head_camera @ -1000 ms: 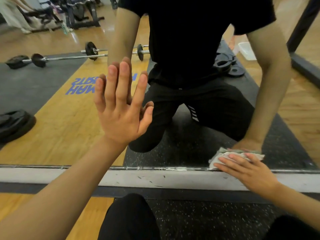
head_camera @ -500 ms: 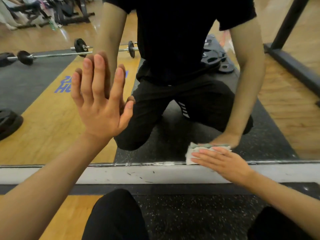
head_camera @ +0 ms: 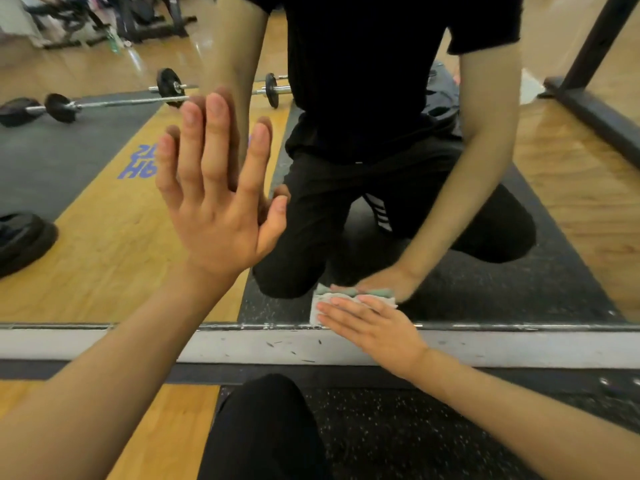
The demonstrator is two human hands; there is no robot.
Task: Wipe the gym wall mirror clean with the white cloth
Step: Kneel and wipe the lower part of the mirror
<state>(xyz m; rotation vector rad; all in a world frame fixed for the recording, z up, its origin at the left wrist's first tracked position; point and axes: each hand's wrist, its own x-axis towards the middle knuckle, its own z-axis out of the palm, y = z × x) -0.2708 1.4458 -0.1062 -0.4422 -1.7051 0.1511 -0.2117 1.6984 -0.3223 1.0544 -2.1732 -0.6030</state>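
- While our right hand [head_camera: 377,327] presses the cloth [head_camera: 317,308] flat against the mirror [head_camera: 571,188], fingers straight and laid over it, the wiping step is in hand at the bottom edge of the glass.
- The cloth sits bunched under the fingertips, just above the white strip [head_camera: 242,344] that runs beneath the palm.
- Left hand [head_camera: 218,202]: flat on the glass, fingers straight, holding nothing. It is up and well to the left of the cloth hand, apparently a brace.
- Judgement: only the low band is being covered, and the glass above the cloth likely needs work.
- Next move calls for steady pressure and overlapping passes sideways from the cloth hand, then upward. The braced palm may leave prints needing a pass.
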